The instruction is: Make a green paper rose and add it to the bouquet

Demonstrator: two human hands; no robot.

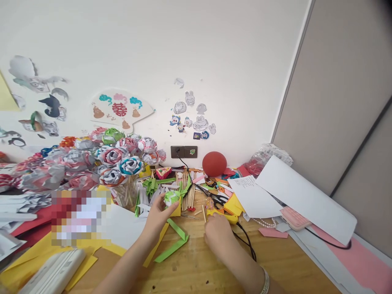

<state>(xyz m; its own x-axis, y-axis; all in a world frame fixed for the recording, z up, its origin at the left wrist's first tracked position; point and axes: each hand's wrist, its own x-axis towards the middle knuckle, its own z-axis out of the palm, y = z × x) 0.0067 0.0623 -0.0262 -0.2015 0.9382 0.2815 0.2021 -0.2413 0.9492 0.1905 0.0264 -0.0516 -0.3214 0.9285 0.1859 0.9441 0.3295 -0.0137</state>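
Note:
My left hand [157, 216] is curved around a green and white folded-paper flower [172, 197], thumb on its near side. Under the flower is a small yellow piece [176, 211]. Lower on the table lies a bent green paper strip [177, 241]. My right hand [217, 232] is closed, with a short wooden stick [204, 213] at its fingertips. Just behind those fingers lies a yellow glue gun [231, 219] with a black cord; whether the hand touches it, I cannot tell. Black-handled scissors [219, 199] rest beyond.
Many paper flowers [112, 157] stand in a container at the left. Wooden sticks [189, 194] and green strips lie centre back. A red balloon [214, 164] rests by the wall. White sheets [306, 200] and a pink power bank-like block [295, 218] are at the right.

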